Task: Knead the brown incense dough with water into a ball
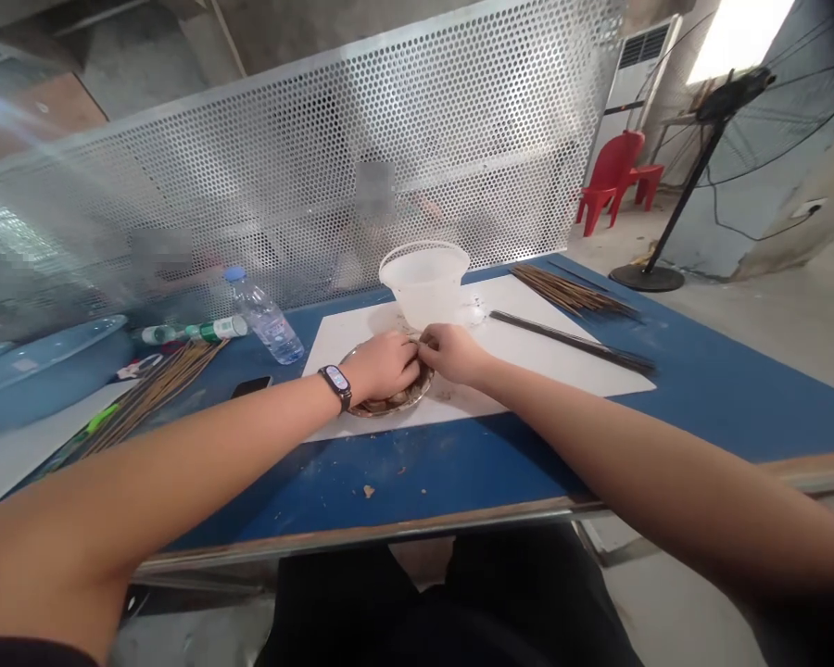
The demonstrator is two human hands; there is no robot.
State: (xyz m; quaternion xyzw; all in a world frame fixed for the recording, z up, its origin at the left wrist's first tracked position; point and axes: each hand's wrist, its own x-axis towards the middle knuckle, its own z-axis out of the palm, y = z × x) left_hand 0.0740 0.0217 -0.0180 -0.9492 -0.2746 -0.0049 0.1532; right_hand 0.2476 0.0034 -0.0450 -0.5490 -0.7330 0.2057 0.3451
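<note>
My left hand (pixel 387 364) and right hand (pixel 454 352), fingers curled, lie close together over a shallow dish (pixel 382 411) before a translucent bucket (pixel 427 285); whether they grip anything, I cannot tell.

No text could be read with certainty. The rectangular lit face of the black-strapped smartwatch (pixel 335 382) showed pale marks too small to make out. The label (pixel 275 331) on the clear plastic bottle with a blue cap (pixel 265 317) was blurred, as was the green-and-white cylindrical container (pixel 223 330). The pale sticker (pixel 25 366) on the light-blue plastic basin (pixel 76 361) was illegible.
</note>
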